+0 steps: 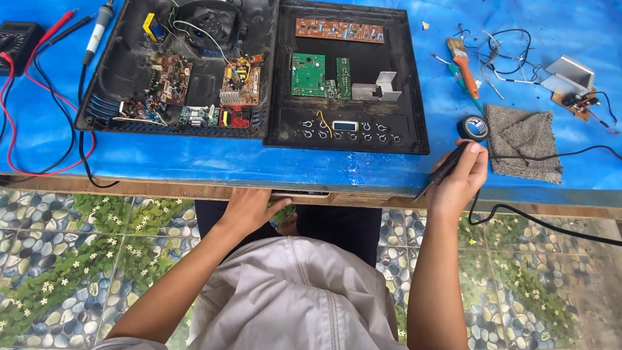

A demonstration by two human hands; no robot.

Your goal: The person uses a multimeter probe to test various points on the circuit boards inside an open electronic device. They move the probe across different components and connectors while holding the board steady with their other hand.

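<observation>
a blue sheet covers the workbench (194, 165), which stands over a floor tiled with a pebble-and-flower pattern. at the far left sits a black multimeter (16, 39), its red and black leads looping across the sheet, probably kept within reach for testing. next comes an opened black appliance shell (103, 71), laid flat so its fan, coils and small circuit boards face up. beside it, touching edge to edge, lies the matching black top panel (350, 133), turned inside up with a green circuit board (308, 74) and a row of button contacts exposed.

the person's left hand (249, 207) rests on the wooden front edge of the bench, fingers curled over it and thumb spread out, seemingly to brace. the right hand (463, 178) pinches a soldering iron (444, 172) pen-style between thumb and fingertips, tip pointing down-left off the bench edge, away from the sheet; its black cord trails off to the right. just above that hand stands a roll of black tape (473, 128), then a grey cloth (525, 139), with an orange-handled brush (461, 59) and loose wires behind.
</observation>
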